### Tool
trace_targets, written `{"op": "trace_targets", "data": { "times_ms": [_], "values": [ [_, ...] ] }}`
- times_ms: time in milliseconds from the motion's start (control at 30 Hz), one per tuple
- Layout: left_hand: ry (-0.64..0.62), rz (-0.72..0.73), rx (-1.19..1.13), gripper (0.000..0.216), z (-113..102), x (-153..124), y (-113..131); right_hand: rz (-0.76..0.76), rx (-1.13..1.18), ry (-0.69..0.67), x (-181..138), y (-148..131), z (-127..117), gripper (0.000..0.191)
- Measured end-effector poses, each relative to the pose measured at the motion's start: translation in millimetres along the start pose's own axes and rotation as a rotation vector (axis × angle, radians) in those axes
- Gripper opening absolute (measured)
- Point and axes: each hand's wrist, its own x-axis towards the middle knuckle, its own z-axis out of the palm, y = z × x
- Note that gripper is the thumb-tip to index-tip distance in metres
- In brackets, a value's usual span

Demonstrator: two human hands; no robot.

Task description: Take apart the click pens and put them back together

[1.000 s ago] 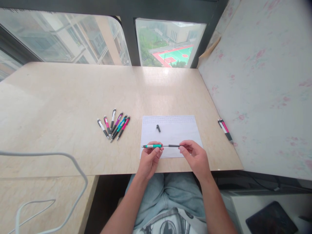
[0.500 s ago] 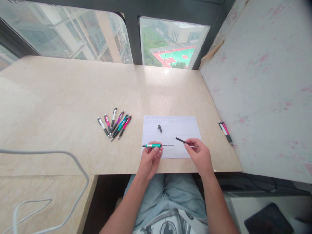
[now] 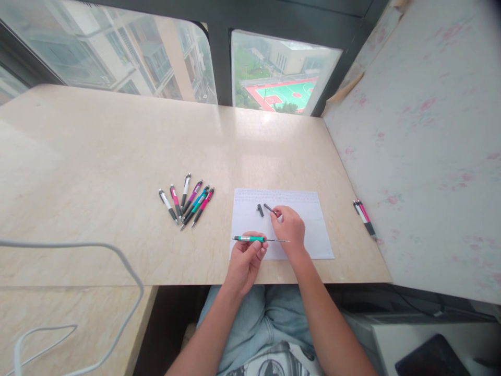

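My left hand [image 3: 247,260] is closed around a green pen barrel [image 3: 248,238], held level over the near edge of the paper. A thin refill [image 3: 278,241] sticks out of the barrel's right end. My right hand [image 3: 289,228] pinches a slim black piece [image 3: 268,208], which looks like the pen's rubber grip, over the written sheet of paper [image 3: 317,230]. Close to its tip, a small black part [image 3: 260,210] lies on the sheet; its exact kind is too small to tell.
Several pens [image 3: 191,201] lie fanned out on the table [image 3: 117,209] to the left. Two more pens [image 3: 364,220] rest against the papered wall [image 3: 422,183] at right. A white cable [image 3: 133,277] arcs across the lower left. Windows line the back.
My right hand has moved left and away from me with the black piece, bringing it beside the small part on the paper. My left hand keeps holding the green barrel.
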Motion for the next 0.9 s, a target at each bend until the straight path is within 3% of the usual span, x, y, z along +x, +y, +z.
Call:
{"op": "trace_targets", "data": {
  "times_ms": [267, 400, 500, 600, 733, 900],
  "values": [
    [0.012, -0.002, 0.007, 0.020, -0.1, -0.9, -0.3, 0.034, 0.078, -0.078, 0.4, -4.4, -2.7, 0.018],
    [0.011, 0.002, 0.014, 0.018, -0.6, -0.4, -1.8, 0.176, 0.333, -0.109, -11.0, 0.5, -23.6, 0.023],
    [0.002, 0.002, 0.043, 0.018, 0.3, -0.5, -2.7, 0.314, 0.605, -0.223, -26.3, 7.6, -44.9, 0.033],
    [-0.013, 0.011, 0.087, 0.018, 2.1, -0.8, -3.3, 0.326, 0.772, -0.316, -41.3, 12.3, -64.8, 0.042],
    [-0.023, 0.021, 0.131, 0.018, 4.5, -0.9, -3.0, 0.261, 0.657, -0.386, -52.2, 10.5, -77.7, 0.030],
    [-0.029, 0.045, 0.193, 0.016, 6.9, -1.2, -2.3, 0.206, 0.543, -0.308, -54.2, 6.4, -73.4, 0.019]
  ]
}}
